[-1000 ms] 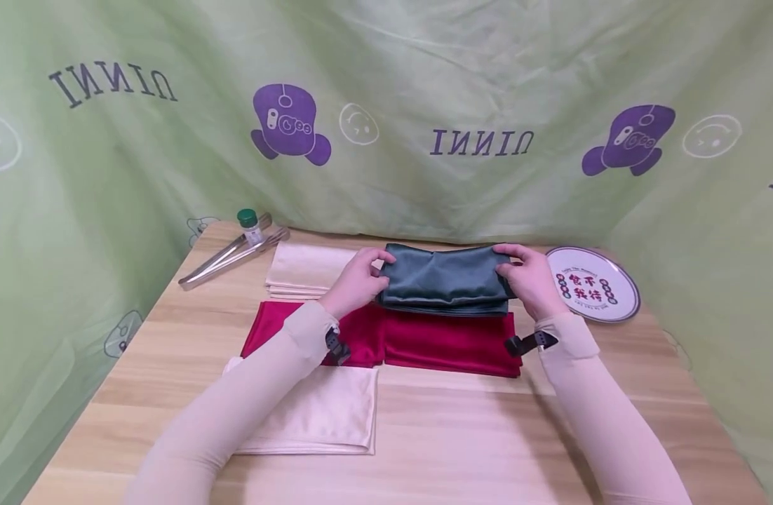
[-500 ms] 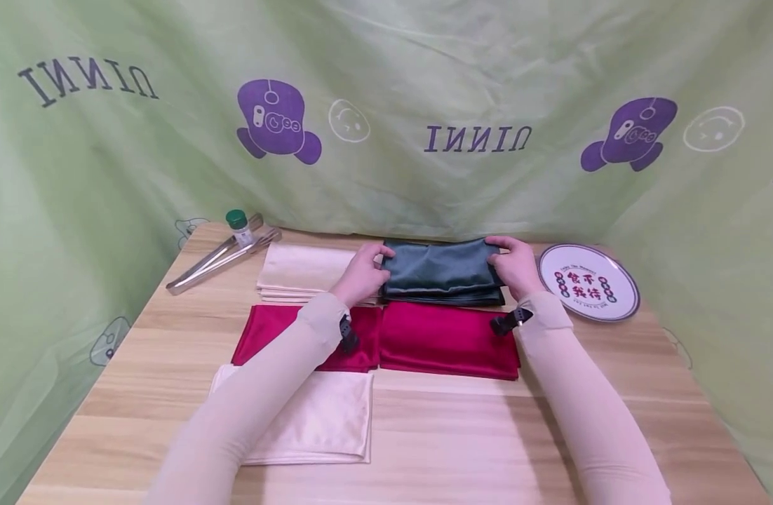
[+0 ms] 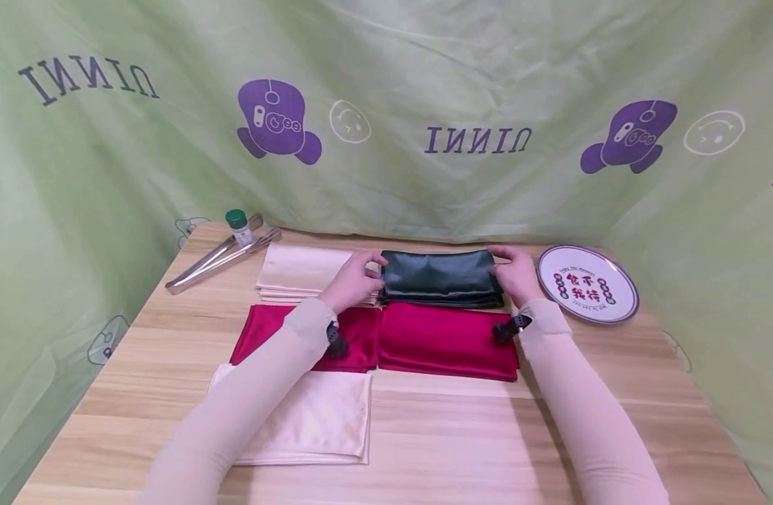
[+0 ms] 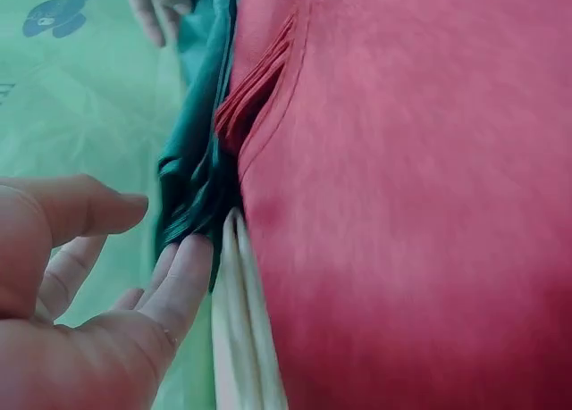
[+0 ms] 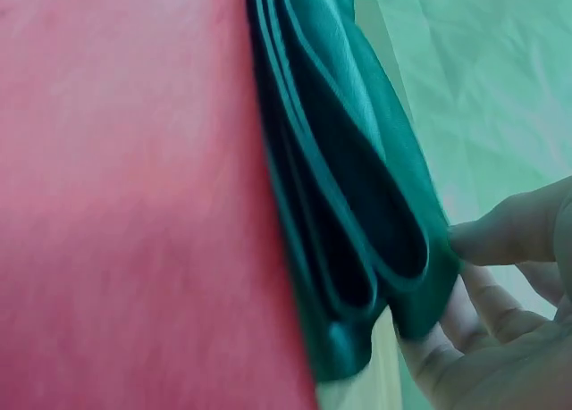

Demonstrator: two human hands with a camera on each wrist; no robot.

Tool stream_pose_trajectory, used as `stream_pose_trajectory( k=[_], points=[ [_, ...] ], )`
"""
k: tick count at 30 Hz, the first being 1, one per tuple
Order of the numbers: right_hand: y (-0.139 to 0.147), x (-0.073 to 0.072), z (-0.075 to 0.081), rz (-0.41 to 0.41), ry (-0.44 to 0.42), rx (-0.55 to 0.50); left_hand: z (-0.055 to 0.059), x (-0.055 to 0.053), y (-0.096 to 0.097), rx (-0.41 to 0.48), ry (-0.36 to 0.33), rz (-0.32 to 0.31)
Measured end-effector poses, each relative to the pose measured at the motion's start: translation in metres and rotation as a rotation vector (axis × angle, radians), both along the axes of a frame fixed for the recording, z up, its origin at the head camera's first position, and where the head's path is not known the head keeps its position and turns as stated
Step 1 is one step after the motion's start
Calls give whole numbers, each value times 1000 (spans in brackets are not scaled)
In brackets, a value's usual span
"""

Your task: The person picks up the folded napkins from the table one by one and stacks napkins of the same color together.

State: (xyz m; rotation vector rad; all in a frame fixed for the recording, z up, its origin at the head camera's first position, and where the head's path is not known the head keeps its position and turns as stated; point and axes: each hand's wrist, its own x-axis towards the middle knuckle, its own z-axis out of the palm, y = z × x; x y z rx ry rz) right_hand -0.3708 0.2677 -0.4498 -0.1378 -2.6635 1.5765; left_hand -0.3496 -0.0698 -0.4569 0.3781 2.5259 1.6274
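A folded dark green satin cloth (image 3: 440,275) lies at the back of the table, behind a folded red cloth (image 3: 447,340). My left hand (image 3: 353,282) is at its left end; in the left wrist view the thumb stands apart and the fingertips (image 4: 189,254) touch the green folds. My right hand (image 3: 516,275) is at the other end. In the right wrist view its thumb and fingers touch the loose edge of the layered cloth without curling round it. A folded cream cloth (image 3: 301,270) lies left of the green one, partly behind my left hand.
Another red cloth (image 3: 266,326) and a front cream cloth (image 3: 323,414) lie partly under my left arm. Metal tongs (image 3: 203,270) and a green-capped jar (image 3: 239,228) stand at the back left. A printed plate (image 3: 588,284) is right of my right hand, and a green curtain (image 3: 386,189) hangs behind.
The green cloth has come down from over the red cloth's back edge and now lies behind it. My left hand has shifted slightly left, its thumb coming away from the cloth.
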Motion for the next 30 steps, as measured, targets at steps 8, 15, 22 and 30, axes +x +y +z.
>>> stream_pose_trajectory(
  k=[8, 15, 22, 30],
  points=[
    [12, 20, 2, 44, -28, 9, 13, 29, -37, 2, -22, 15],
    [15, 45, 7, 81, -67, 12, 15, 56, -72, -23, -11, 14],
    [15, 76, 14, 85, -65, 35, 17, 86, -101, -34, -12, 32],
    [-14, 118, 11, 199, -33, 46, 17, 125, -132, -86, 7, 49]
  ],
)
